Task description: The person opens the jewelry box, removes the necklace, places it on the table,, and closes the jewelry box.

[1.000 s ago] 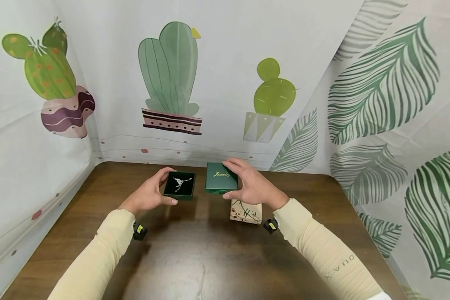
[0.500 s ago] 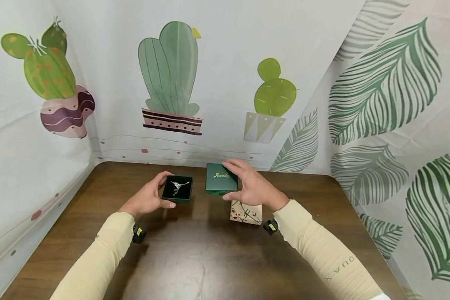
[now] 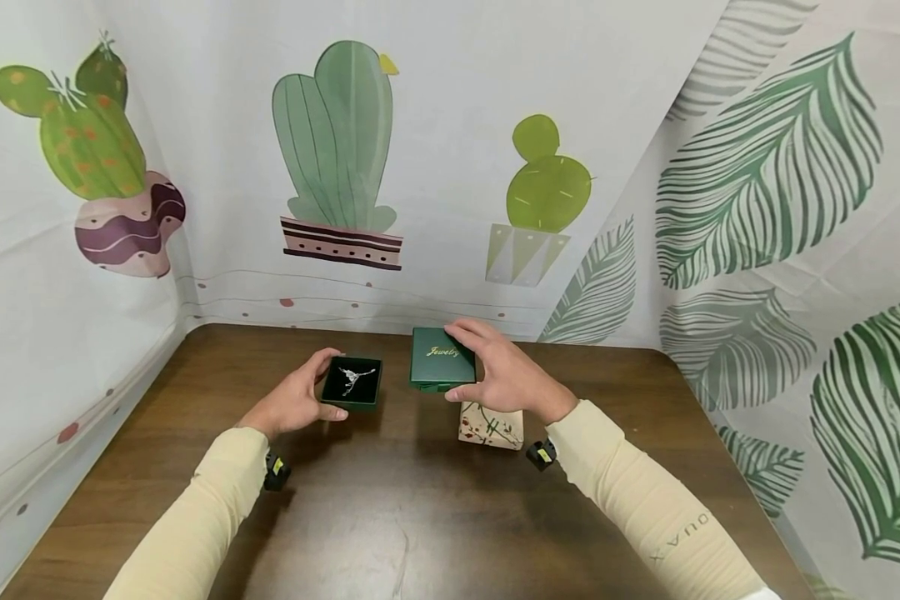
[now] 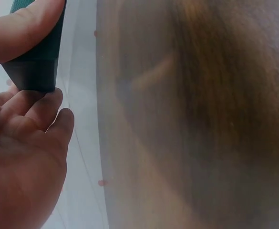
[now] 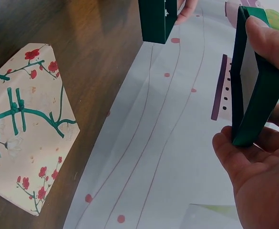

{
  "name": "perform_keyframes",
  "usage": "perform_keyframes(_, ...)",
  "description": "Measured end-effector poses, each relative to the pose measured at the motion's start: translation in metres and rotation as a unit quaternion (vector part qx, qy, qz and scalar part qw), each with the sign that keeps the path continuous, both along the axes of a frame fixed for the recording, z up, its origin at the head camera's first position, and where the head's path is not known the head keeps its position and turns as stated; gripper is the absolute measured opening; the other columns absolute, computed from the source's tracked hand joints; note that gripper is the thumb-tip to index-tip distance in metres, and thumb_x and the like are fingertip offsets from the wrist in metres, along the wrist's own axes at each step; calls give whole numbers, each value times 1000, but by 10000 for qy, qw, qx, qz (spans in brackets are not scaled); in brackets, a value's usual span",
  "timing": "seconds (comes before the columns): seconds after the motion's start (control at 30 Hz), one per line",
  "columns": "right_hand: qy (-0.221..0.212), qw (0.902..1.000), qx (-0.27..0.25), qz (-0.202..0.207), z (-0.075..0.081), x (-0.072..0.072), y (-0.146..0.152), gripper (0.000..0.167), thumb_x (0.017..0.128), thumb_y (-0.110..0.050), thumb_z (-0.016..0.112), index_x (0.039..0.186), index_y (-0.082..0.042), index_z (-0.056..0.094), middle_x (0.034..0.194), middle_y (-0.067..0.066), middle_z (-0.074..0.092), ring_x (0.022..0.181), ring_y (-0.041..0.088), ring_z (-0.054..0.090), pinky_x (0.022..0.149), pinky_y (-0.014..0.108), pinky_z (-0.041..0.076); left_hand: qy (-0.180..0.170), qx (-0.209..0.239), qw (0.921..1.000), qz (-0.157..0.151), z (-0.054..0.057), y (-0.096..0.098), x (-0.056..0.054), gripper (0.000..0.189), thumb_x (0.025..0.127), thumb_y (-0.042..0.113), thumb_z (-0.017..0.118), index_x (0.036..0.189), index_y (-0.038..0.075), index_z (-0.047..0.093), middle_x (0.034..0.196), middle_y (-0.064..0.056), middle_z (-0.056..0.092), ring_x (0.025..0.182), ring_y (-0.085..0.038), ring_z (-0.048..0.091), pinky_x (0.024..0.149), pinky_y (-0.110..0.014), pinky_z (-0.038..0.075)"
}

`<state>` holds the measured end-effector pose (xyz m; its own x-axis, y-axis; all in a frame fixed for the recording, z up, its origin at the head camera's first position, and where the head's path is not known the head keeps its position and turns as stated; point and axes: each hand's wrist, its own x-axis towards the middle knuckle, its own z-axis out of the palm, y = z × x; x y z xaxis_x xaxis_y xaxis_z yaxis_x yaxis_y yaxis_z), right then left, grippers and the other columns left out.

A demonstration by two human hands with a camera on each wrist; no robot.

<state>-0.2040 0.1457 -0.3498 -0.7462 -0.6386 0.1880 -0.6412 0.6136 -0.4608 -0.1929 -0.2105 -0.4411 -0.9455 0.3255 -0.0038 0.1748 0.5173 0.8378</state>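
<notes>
My left hand (image 3: pixel 297 395) holds the dark green jewelry box base (image 3: pixel 351 402) by its left side, thumb at the front and fingers behind. Silver jewelry (image 3: pixel 357 377), chain-like, lies on the black lining inside. To the right, my right hand (image 3: pixel 512 367) grips the green box lid (image 3: pixel 443 354), marked "Jewelry" in gold, between thumb and fingers. Seen in the right wrist view, the lid (image 5: pixel 263 93) is hollow with a pale inside. Base and lid are apart, both raised over the table. In the left wrist view only a corner of the base (image 4: pixel 36 67) shows.
A cream box (image 3: pixel 491 427) with red blossoms and green branches sits on the brown wooden table (image 3: pixel 397 500), below my right hand and partly covered by it. White cloth (image 3: pixel 450 167) printed with cacti and leaves hangs behind the table's back edge.
My left hand has moved the box base slightly left and down, towards me, away from the lid. The right hand and lid have stayed nearly still.
</notes>
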Motion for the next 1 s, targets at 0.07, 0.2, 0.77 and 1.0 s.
perform_keyframes(0.07,-5,10000,6,-6,0,0,0,92,83,-32,88,158,-6,42,162,9,42,149,30,41,118,49,42,3,-26,10000,18,-2,-1,-1,92,78,6,90,151,8,34,149,-20,57,129,-35,57,109,-53,40)
perform_keyframes(0.2,-45,10000,-1,-13,-1,0,0,92,83,-32,88,159,-7,42,162,8,42,150,30,41,118,50,42,-39,-146,9999,37,-6,-3,-2,93,79,7,90,152,6,33,151,-22,54,140,-41,51,111,-55,40)
perform_keyframes(0.77,-32,10000,26,-17,-2,0,-1,92,83,-32,88,159,-7,42,163,9,41,150,30,40,121,50,39,57,-327,9994,-17,-21,-11,-7,97,76,9,92,152,4,32,148,-20,57,127,-34,58,108,-51,43)
perform_keyframes(1.0,-30,10000,24,-19,-2,0,-1,92,83,-31,88,159,-7,42,162,9,42,150,30,41,120,50,40,88,-359,9993,2,-23,-12,-5,97,75,8,92,151,3,33,148,-22,57,125,-34,59,108,-51,43)
